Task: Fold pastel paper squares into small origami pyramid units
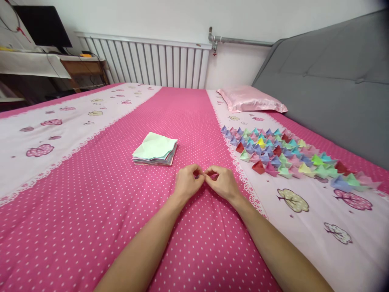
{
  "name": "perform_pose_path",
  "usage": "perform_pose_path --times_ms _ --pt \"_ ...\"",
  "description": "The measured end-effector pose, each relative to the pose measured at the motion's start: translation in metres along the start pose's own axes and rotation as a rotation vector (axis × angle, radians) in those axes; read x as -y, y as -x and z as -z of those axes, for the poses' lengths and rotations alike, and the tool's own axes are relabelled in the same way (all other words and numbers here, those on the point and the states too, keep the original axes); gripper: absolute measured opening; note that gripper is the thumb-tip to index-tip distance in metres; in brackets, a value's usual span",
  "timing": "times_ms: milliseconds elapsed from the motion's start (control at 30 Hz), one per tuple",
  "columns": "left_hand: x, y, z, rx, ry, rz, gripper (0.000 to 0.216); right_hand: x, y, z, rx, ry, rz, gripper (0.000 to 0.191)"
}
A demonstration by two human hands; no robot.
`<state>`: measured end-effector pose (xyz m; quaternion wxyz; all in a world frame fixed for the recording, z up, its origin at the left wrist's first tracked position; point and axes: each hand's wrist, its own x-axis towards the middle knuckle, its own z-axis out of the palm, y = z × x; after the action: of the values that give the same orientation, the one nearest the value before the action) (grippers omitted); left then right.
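My left hand [187, 181] and my right hand [221, 182] meet over the pink dotted bedsheet [152, 227], fingertips pinched together on a small piece of paper [204, 175] that is mostly hidden by the fingers. Its colour looks pink or purple, hard to tell. A stack of square paper sheets [155, 149] with a pale green sheet on top lies just beyond my left hand. To the right of my right hand, several folded paper boats [282, 156] in many colours lie in rows on the white strip of the sheet.
A pink satin pillow [251, 98] lies at the far right of the bed. A grey padded headboard [334, 89] runs along the right. A white radiator [146, 61] lines the far wall; a desk with a dark monitor [42, 26] stands at the far left.
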<state>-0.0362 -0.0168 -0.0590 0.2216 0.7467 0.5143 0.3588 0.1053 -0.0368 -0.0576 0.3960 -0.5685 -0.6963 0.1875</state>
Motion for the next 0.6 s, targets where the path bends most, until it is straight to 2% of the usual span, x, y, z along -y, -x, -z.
perform_pose_path --times_ms 133,300,600 --pt "0.0024 -0.0019 0.0004 -0.030 -0.001 -0.005 0.011 -0.0006 0.0001 0.0000 -0.025 0.042 -0.007 0.010" --pt "0.0037 -0.0023 0.0010 0.011 0.069 -0.024 0.011 -0.0018 -0.0004 0.0001 -0.008 0.021 -0.004 0.012" --pt "0.0044 -0.0022 0.0010 0.023 0.015 -0.023 0.008 -0.0014 0.0003 -0.0012 0.005 0.016 0.023 0.012"
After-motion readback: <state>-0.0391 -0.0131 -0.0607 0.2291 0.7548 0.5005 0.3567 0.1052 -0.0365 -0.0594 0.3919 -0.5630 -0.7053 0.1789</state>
